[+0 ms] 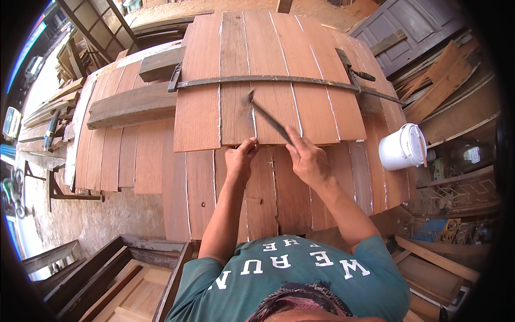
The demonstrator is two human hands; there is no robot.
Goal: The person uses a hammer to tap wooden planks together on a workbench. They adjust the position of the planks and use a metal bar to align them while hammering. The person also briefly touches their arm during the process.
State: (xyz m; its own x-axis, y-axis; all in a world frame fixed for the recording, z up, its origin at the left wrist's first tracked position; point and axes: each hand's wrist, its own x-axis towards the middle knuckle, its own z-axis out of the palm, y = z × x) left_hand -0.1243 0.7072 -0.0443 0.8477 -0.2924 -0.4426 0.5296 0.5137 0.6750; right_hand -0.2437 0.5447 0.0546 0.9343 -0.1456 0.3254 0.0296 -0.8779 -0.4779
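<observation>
Closest to us is our own teal shirt (300,279), and from it both forearms reach forward to the glued panel (268,80) of reddish boards lying on the stacked planks. Our right hand (307,160) is closed around the handle end of a long dark chisel (268,119), whose blade slants up and left across the panel and ends just below the bar clamp (279,80). Our left hand (240,156) sits at the panel's near edge, just left of the right hand, fingers curled narrow against the board end; we cannot tell whether it pinches anything. White glue lines run between the panel's boards. The bar clamp crosses the panel from side to side, above the chisel tip. A dark wooden block (161,63) lies left of the panel, beside the clamp's left end, and a longer grey plank (131,104) lies below that block. A white bucket (402,147) stands to the right of the panel, well apart from our right hand.
</observation>
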